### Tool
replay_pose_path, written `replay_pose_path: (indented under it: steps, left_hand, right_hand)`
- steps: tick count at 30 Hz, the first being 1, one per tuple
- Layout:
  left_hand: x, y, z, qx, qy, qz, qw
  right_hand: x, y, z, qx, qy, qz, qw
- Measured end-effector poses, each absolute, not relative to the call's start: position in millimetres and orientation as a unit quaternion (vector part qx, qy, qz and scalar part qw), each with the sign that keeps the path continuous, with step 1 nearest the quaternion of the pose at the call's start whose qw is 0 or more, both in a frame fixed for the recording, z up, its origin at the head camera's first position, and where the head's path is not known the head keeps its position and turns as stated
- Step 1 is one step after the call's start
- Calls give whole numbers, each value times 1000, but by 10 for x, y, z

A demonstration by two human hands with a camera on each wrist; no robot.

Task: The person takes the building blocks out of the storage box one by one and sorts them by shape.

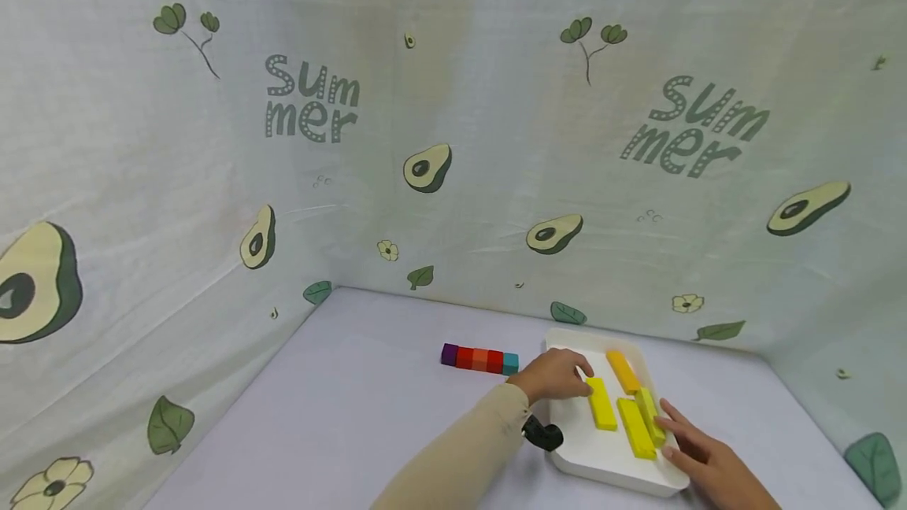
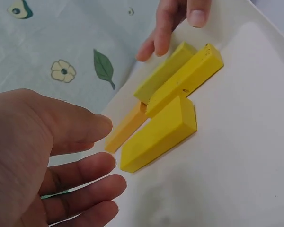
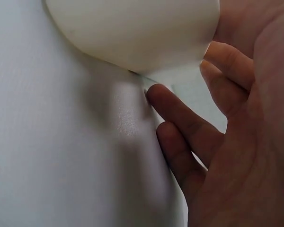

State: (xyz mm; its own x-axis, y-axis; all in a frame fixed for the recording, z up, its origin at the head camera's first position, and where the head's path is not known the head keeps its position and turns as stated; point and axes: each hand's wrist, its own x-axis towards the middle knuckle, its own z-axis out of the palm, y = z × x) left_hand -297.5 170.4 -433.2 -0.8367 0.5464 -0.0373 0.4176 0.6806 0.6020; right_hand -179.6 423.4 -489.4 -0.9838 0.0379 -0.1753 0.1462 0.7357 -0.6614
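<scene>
Right hand (image 1: pixel 697 451) sits closest, fingers relaxed and spread along the near right rim of the white tray (image 1: pixel 602 459) on the desk (image 1: pixel 368 400). Left hand (image 1: pixel 556 376) reaches over the tray's left side, grip loose and open, fingertips at a yellow block (image 1: pixel 602 405). Three more blocks lie just right of it.

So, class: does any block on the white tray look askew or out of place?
Nothing is spilled or broken. The lime block leans on the yellow block beside it, and the orange block lies at a slant. The others on the tray lie flat.
</scene>
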Motion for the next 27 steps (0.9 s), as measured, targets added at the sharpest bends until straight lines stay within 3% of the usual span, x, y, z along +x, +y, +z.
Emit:
replay_pose_path:
  steps: [10, 17, 27]
  left_hand:
    - [-3039, 1838, -4384, 285, 921, 230, 137]
    - [-3080, 1889, -4386, 254, 927, 212, 177]
    - [-3115, 1983, -4419, 238, 933, 206, 172]
  right_hand:
    - [-1757, 4231, -4920, 77, 918, -382, 72]
    - [-1744, 4206, -4942, 76, 917, -386, 67]
    - [-1804, 4180, -4936, 78, 919, -383, 53]
